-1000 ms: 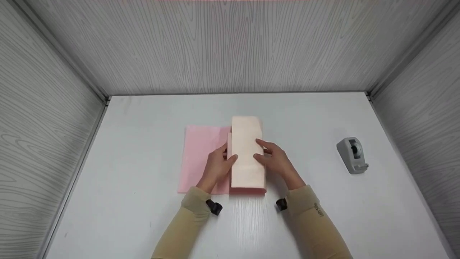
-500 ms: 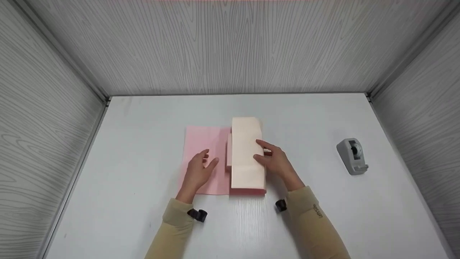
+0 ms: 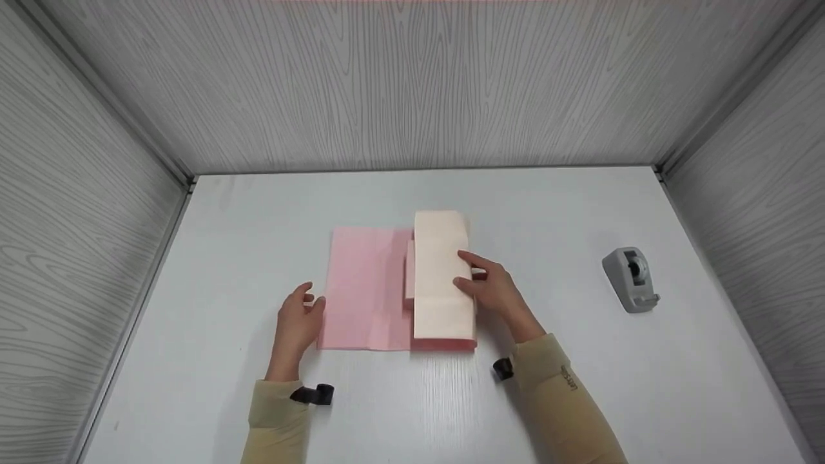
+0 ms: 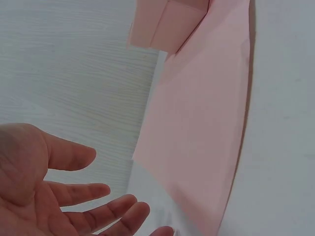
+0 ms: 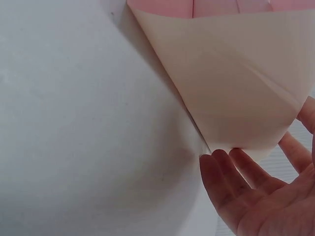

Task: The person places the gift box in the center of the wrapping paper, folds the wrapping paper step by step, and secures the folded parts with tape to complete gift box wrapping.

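A pink paper sheet (image 3: 361, 290) lies flat on the white table (image 3: 225, 245). Its right part is folded over as a cream-coloured flap (image 3: 440, 277) covering a box (image 3: 409, 280), of which only the left side shows. My right hand (image 3: 493, 290) rests against the flap's right side, with straight fingers (image 5: 231, 172) at the paper's edge. My left hand (image 3: 298, 319) sits at the sheet's left edge, palm open and fingers relaxed (image 4: 93, 196), holding nothing. In the left wrist view the pink sheet (image 4: 197, 123) stretches away toward the box (image 4: 170, 22).
A grey tape dispenser (image 3: 631, 278) stands at the right of the table. Grey wood-grain walls (image 3: 412, 84) enclose the table at the back and on both sides.
My left hand has left the box's left side and slid leftward across the pink sheet to its left edge. The right hand and the flap have stayed put.
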Available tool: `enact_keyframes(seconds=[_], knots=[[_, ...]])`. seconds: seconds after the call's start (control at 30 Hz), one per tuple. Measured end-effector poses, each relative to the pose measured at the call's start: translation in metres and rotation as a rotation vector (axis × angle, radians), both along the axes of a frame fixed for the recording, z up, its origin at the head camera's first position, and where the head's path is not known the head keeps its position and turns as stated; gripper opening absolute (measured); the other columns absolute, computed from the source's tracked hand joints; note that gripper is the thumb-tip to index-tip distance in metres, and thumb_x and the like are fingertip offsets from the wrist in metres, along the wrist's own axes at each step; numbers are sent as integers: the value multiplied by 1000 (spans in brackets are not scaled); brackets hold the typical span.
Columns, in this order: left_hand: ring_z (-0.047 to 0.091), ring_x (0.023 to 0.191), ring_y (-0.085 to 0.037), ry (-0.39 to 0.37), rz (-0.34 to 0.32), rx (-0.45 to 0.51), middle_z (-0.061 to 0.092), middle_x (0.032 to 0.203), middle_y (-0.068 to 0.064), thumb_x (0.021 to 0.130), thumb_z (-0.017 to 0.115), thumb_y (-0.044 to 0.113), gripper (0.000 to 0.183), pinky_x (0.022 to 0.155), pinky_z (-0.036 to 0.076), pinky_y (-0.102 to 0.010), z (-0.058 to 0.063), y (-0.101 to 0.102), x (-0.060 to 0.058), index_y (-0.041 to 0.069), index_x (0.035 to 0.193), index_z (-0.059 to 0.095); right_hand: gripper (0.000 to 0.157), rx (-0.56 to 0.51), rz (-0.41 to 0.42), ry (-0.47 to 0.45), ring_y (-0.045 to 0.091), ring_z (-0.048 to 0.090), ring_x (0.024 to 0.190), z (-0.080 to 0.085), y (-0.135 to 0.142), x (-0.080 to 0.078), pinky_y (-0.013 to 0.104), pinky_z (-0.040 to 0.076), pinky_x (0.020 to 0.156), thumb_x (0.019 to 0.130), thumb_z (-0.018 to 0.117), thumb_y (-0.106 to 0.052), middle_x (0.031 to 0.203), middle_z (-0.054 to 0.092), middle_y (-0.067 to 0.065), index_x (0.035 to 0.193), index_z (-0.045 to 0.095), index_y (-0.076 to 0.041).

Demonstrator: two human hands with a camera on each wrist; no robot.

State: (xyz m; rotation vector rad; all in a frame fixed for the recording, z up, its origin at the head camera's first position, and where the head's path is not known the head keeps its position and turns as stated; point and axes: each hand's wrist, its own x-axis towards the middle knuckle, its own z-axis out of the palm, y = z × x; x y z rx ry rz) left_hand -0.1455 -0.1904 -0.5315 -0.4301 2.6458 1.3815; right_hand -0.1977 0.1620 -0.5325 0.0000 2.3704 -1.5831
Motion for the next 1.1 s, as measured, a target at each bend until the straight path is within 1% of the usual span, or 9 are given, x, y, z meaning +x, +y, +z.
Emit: enact_keyframes(seconds=[0.17,0.33,0.43,0.57,0.63,0.73,0.83,0.9,1.1], knots=[[48,122,-40,-26,13,42,48,133,-27,101,51,19,53,98,42,-52,-5,-5,6,-2,147,36,59,15,-1,10,26,56,116,0,0,1,41,52,87,91,72,-25,141,48,9,146,49,-27],[48,123,-39,-51,23,60,48,133,-26,99,56,20,54,99,42,-52,-8,-5,6,-1,145,38,59,20,-2,9,27,56,115,0,0,1,41,52,87,91,72,-25,140,49,9,146,49,-28],[49,121,-38,-60,32,58,49,132,-25,98,58,19,55,99,42,-51,-9,-4,6,0,145,38,59,24,-5,9,26,57,115,0,0,1,41,51,87,91,72,-25,139,50,8,146,49,-28],[50,119,-36,-83,43,81,50,130,-24,96,60,17,55,97,43,-49,-8,-6,4,0,144,38,59,28,-4,8,26,56,116,0,0,0,42,51,88,91,72,-26,140,49,8,146,49,-28],[53,114,-35,-88,46,101,53,125,-23,96,60,16,53,93,46,-47,-7,-6,4,-1,143,41,59,26,-3,11,26,56,116,0,0,0,42,51,88,91,72,-26,140,49,9,146,49,-27],[57,103,-32,-90,37,111,56,116,-21,96,60,14,47,83,49,-41,-6,-8,3,-3,138,47,60,23,1,21,27,56,116,0,1,0,42,51,88,91,72,-26,141,49,9,147,48,-26],[57,94,-29,-96,29,118,59,111,-20,96,59,14,43,76,49,-35,-6,-9,1,-4,134,52,60,25,6,27,27,57,115,0,1,0,42,51,87,91,72,-26,141,49,10,147,48,-25],[58,94,-28,-106,31,122,60,113,-21,97,57,16,41,77,50,-34,-7,-9,0,-4,133,54,60,27,6,24,27,57,114,0,1,0,41,52,87,91,72,-26,140,50,9,147,48,-25],[63,103,-30,-89,50,159,62,122,-25,101,52,24,43,84,52,-38,-9,-8,-6,-7,129,58,60,-5,16,17,28,56,116,-1,1,-1,42,50,90,92,71,-23,139,49,10,147,48,-24]])
